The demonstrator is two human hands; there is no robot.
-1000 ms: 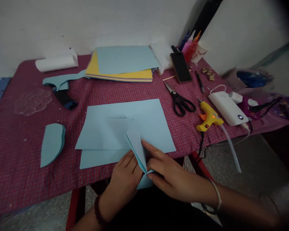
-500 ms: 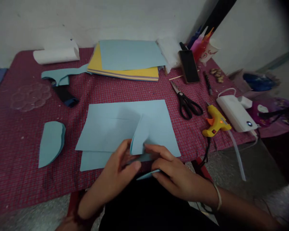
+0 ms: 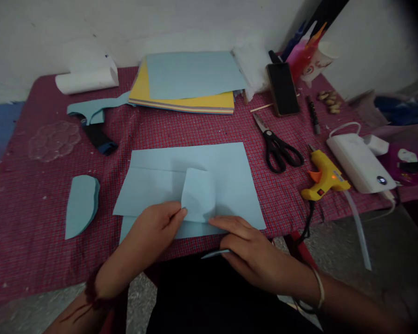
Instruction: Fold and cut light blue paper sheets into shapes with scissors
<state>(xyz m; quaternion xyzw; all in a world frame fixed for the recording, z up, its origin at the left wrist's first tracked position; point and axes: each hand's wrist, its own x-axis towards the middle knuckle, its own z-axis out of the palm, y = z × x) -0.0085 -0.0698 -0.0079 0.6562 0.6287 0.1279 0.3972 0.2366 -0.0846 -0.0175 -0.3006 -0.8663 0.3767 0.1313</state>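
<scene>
My left hand (image 3: 165, 222) pinches the lower left edge of a small blue paper piece (image 3: 198, 192), thumb on top. The piece lies over larger blue paper sheets (image 3: 230, 167) at the table's front edge. My right hand (image 3: 242, 241) touches the small piece's lower right corner with a fingertip. Between its lower fingers and thumb it holds a second blue paper piece (image 3: 214, 253), seen almost edge-on. To the left rests a stack of curved blue paper cutouts (image 3: 80, 204).
Black-handled scissors (image 3: 277, 146), a lit yellow glue gun (image 3: 323, 176) and a white power bank (image 3: 360, 162) lie to the right. Behind are a coloured paper stack (image 3: 191, 76), a phone (image 3: 283, 88) and a paper roll (image 3: 87, 80). A clear plastic palette (image 3: 54, 140) sits at the left.
The small paper piece has gone from folded and raised to opened out over the sheets. My left hand has moved left and closed on its edge. My right hand stays nearly in place.
</scene>
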